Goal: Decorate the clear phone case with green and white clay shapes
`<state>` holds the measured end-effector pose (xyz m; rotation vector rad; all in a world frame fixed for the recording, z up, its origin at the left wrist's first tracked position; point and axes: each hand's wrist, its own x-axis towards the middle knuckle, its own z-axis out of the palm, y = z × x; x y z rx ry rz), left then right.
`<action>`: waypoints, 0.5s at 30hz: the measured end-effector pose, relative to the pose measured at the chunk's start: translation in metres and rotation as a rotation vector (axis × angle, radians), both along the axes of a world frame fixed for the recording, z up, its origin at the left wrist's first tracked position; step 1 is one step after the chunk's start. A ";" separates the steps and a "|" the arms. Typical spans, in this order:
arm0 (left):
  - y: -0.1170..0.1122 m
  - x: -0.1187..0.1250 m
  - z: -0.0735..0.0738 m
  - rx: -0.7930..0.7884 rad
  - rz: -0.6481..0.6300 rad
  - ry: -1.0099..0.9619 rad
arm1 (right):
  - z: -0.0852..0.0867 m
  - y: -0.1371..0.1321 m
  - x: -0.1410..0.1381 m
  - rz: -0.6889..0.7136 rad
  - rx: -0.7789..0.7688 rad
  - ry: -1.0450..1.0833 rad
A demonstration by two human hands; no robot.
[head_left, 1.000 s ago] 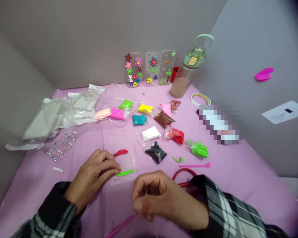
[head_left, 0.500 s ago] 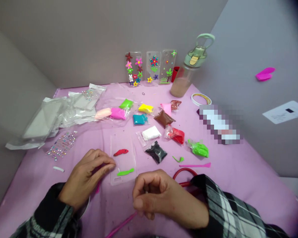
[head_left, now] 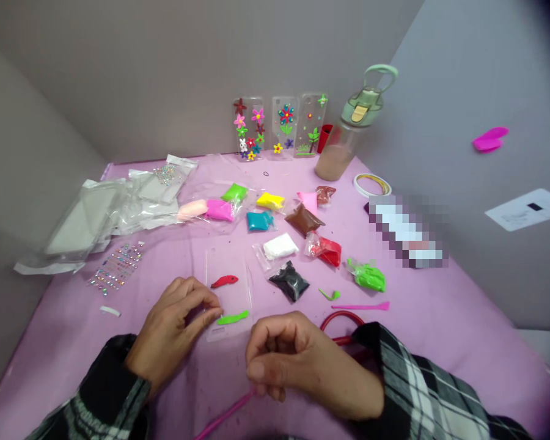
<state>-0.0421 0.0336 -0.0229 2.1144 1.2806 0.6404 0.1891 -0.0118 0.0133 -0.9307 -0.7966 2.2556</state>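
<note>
A clear phone case (head_left: 229,256) lies flat in front of me, with a red clay fish (head_left: 224,281) and a slim green clay fish (head_left: 233,318) on it. My left hand (head_left: 178,333) reaches over the case's left edge. Its thumb and forefinger are pinched together at the green fish's left end; the fingertips partly cover the contact. Closed around a thin pink modelling tool (head_left: 224,417), my right hand (head_left: 297,360) is held just right of the case's near end. The tool slants down to the left, its upper end hidden by the fingers.
Several clay packets surround the case, among them white (head_left: 280,246), black (head_left: 289,281) and green (head_left: 367,276). Another pink tool (head_left: 360,307) and red handles (head_left: 343,316) lie at right. A bottle (head_left: 343,140) and decorated cases (head_left: 249,128) stand behind; wrapped cases (head_left: 82,220) lie left.
My left hand has moved right and slightly nearer, from the case's left edge to the end of the green fish. My right hand stays nearly where it was with the pink tool.
</note>
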 end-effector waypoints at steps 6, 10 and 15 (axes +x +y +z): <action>-0.006 0.002 0.012 0.080 0.029 -0.040 | -0.004 0.001 -0.001 -0.032 -0.008 -0.068; -0.020 0.013 0.030 0.142 -0.067 -0.146 | -0.008 0.003 -0.002 -0.069 0.006 -0.121; -0.035 0.030 0.032 0.238 -0.160 -0.143 | -0.013 0.001 -0.007 -0.106 0.042 -0.141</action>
